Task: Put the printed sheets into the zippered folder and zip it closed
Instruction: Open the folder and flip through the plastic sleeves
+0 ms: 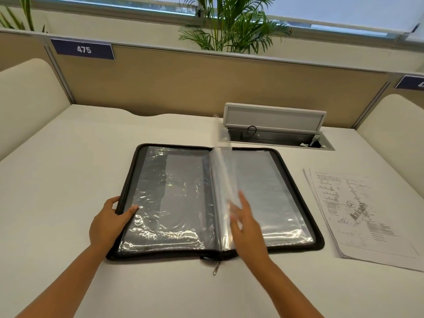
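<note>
A black zippered folder (296, 180) lies open on the white desk, showing clear plastic sleeves on both halves. Its metal zipper pull (216, 269) hangs off the near edge at the spine. My left hand (110, 220) grips the folder's left edge, thumb on the left sleeve. My right hand (246, 222) sits near the spine with fingers spread against a clear sleeve (223, 177) that stands half-turned and blurred. The printed sheets (364, 216) lie in a stack on the desk to the right of the folder, apart from both hands.
A cable box with its lid raised (275, 125) is set into the desk behind the folder. Beige partition panels (183, 88) wall the desk at the back and sides. A potted palm (231, 26) rises beyond the partition.
</note>
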Demonstrator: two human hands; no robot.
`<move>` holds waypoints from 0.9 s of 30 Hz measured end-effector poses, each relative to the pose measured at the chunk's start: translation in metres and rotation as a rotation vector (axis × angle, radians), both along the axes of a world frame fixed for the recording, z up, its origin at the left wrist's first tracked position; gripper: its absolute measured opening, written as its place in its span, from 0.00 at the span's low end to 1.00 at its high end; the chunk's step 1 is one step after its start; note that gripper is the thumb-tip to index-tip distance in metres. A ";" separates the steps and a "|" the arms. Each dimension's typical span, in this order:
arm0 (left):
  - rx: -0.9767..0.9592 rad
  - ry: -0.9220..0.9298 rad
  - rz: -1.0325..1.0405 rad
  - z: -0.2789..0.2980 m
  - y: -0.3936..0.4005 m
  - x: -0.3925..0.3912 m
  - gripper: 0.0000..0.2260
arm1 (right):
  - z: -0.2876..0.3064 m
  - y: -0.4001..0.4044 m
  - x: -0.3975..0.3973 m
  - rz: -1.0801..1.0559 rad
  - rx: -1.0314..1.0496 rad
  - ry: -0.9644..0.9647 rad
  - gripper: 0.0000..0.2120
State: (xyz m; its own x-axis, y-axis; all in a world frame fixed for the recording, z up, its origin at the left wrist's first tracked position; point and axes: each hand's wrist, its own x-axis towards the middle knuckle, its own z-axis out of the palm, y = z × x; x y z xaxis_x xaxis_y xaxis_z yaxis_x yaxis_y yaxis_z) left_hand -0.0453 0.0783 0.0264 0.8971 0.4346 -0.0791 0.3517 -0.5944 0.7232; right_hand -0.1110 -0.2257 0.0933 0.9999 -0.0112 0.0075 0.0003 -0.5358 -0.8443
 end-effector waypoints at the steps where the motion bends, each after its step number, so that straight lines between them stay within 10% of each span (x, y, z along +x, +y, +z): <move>1: -0.001 -0.001 -0.001 0.000 0.000 0.000 0.28 | 0.003 0.008 -0.002 0.115 0.037 0.004 0.26; 5: -0.007 -0.005 -0.005 0.000 0.001 0.000 0.26 | 0.016 0.016 -0.006 0.307 0.057 -0.024 0.34; 13: -0.007 -0.082 -0.014 -0.003 0.002 -0.004 0.28 | -0.031 -0.065 0.007 -0.276 -0.611 0.262 0.41; 20: 0.031 -0.070 -0.018 -0.003 0.002 -0.002 0.25 | -0.053 -0.078 -0.001 -0.305 -0.775 0.232 0.36; 27: 0.107 -0.056 -0.035 -0.009 0.004 0.001 0.22 | -0.023 -0.029 0.002 -0.314 -0.029 0.002 0.25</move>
State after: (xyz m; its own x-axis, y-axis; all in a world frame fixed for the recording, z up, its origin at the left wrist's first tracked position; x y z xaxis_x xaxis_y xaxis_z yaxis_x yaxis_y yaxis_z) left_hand -0.0448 0.0826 0.0173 0.9138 0.4058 0.0161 0.2903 -0.6804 0.6729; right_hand -0.1091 -0.2544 0.0701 0.9475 -0.3196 0.0099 -0.1711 -0.5332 -0.8285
